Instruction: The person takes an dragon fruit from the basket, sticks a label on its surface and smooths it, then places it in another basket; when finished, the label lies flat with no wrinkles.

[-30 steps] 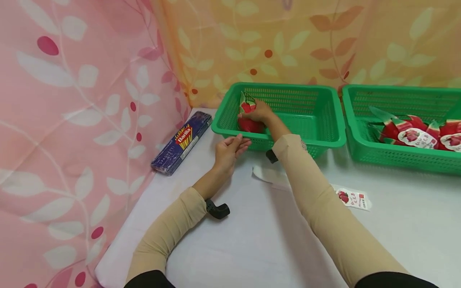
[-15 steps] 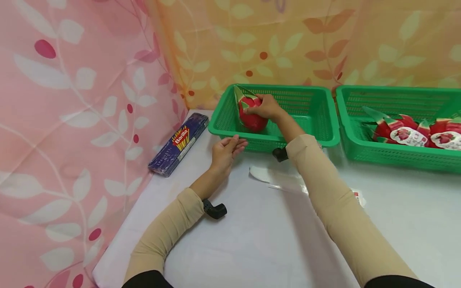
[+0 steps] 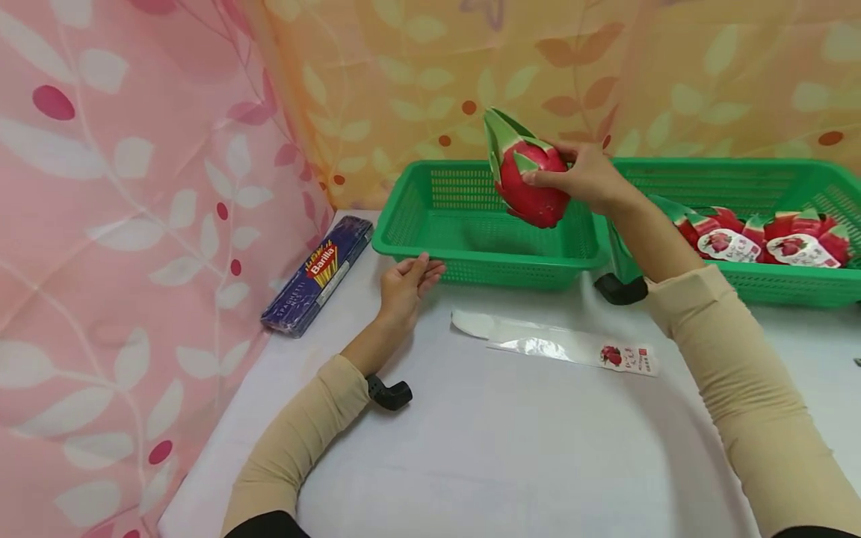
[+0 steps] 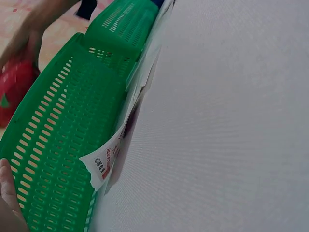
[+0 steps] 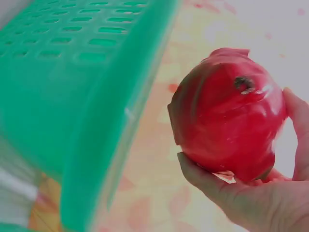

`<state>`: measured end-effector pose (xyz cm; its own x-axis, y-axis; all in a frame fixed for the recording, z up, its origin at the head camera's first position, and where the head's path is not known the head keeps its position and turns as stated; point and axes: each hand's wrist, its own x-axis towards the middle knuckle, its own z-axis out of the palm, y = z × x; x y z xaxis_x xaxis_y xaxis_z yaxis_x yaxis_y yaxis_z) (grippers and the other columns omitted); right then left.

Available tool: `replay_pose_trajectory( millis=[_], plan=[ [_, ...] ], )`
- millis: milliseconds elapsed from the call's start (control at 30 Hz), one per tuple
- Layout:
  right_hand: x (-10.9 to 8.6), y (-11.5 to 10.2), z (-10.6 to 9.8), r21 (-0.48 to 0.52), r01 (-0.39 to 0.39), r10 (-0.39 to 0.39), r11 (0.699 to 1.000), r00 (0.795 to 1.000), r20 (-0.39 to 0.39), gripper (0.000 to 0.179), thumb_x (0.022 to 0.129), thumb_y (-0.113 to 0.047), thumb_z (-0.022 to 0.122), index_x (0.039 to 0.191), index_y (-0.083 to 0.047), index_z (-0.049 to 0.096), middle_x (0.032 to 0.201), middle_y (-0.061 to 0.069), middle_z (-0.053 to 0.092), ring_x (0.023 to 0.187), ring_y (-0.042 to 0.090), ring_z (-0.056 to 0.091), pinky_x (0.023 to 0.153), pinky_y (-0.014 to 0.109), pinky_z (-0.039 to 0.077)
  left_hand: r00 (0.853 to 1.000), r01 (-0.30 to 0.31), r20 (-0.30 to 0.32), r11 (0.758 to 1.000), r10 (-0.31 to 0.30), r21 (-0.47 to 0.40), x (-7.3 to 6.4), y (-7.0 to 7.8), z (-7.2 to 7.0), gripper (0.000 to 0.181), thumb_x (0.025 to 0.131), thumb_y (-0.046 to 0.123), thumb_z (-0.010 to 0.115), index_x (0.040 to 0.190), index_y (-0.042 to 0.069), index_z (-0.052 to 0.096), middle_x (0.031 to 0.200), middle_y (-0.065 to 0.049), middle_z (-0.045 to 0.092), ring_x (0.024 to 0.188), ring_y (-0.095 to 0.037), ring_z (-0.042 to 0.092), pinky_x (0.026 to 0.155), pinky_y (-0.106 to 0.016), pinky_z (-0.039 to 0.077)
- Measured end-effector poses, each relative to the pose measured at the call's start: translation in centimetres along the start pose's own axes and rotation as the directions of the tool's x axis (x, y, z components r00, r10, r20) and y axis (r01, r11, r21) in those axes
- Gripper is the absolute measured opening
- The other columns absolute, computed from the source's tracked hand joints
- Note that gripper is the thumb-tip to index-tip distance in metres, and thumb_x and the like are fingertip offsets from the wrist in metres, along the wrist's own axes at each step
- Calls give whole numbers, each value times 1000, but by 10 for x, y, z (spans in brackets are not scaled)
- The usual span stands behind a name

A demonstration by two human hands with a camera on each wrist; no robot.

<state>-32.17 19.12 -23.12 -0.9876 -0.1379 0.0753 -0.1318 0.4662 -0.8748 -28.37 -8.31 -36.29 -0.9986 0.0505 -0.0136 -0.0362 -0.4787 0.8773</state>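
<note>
My right hand (image 3: 592, 178) holds a red dragon fruit (image 3: 534, 196) with green-tipped scales above the left green basket (image 3: 494, 269). In the right wrist view, fingers and thumb wrap the dragon fruit (image 5: 231, 113), its dark stem end towards the camera. My left hand (image 3: 402, 290) is at the front rim of that basket, near its left corner. In the left wrist view, fingers of the left hand (image 4: 10, 193) lie straight against the basket's slotted wall (image 4: 53, 145). No fruit shows inside the left basket.
The right green basket (image 3: 794, 280) holds labelled dragon fruits (image 3: 733, 243). A clear plastic strip with a dragon fruit label (image 3: 628, 359) lies on the white cloth before the left basket. A blue spaghetti box (image 3: 316, 276) lies left of it, by the pink curtain (image 3: 155, 246).
My right hand has lifted the dragon fruit up out of the left basket and moved it right. The left hand stays at the basket's rim. The view has turned slightly right.
</note>
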Motion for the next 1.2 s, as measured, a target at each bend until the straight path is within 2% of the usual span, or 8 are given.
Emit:
replay_pose_trajectory(
  millis=[100,233,333,467,633,700,900,1200],
  plan=[
    [-28,-3,-12,15,26,-26,1000,999,-22,65,82,-32,68,138,-15,42,116,0,47,91,9,55,66,17,54,1000,6,6,1000,-6,6,2,0,0,14,92,13,54,88,2,62,78,-4,70,75,-11,68,69,-16,55],
    [-73,2,-14,-53,32,-32,998,999,-3,59,83,-28,68,135,-15,46,110,-2,52,88,7,57,65,19,55,1000,19,4,1000,-19,8,4,2,-2,14,92,13,54,87,2,61,77,-4,70,74,-11,68,70,-17,55],
    [-110,12,-5,-84,39,-33,996,997,72,61,82,-22,69,137,-16,44,113,5,55,90,10,59,66,24,56,1000,14,1,1000,-14,2,5,3,-3,14,93,12,53,89,0,59,76,-4,70,73,-11,68,68,-16,55],
    [-151,31,15,-85,76,-57,993,978,203,64,79,-17,71,137,-14,44,113,12,57,94,22,58,66,30,57,1000,10,1,1000,-10,-10,7,6,-3,14,93,12,53,90,0,59,76,-4,70,73,-11,68,66,-15,54],
    [-187,58,38,-123,113,-73,986,953,292,68,74,-26,76,135,-25,46,111,4,61,95,23,57,65,27,56,999,32,-7,999,-32,-6,7,4,-1,14,92,15,55,88,2,61,78,-5,70,75,-11,68,67,-16,55],
    [-196,66,46,-103,107,-70,989,947,313,70,73,-27,78,134,-28,46,114,1,60,98,22,56,68,27,56,999,34,-14,999,-34,-8,6,2,0,14,91,14,56,87,2,61,77,-6,70,74,-12,68,67,-17,55],
    [-199,74,61,-140,135,-80,981,936,342,72,70,-36,79,134,-28,47,124,-3,55,105,17,53,71,23,55,999,27,-22,999,-27,-19,6,0,0,14,91,13,56,86,1,62,74,-5,70,72,-12,69,67,-17,55],
    [-200,77,63,-138,206,-140,969,913,383,76,74,-35,76,139,-30,38,133,-1,47,112,18,48,73,22,54,1000,21,-20,1000,-21,-6,5,-1,2,17,94,16,53,86,2,59,75,-4,70,72,-11,68,67,-17,55]
  ],
)
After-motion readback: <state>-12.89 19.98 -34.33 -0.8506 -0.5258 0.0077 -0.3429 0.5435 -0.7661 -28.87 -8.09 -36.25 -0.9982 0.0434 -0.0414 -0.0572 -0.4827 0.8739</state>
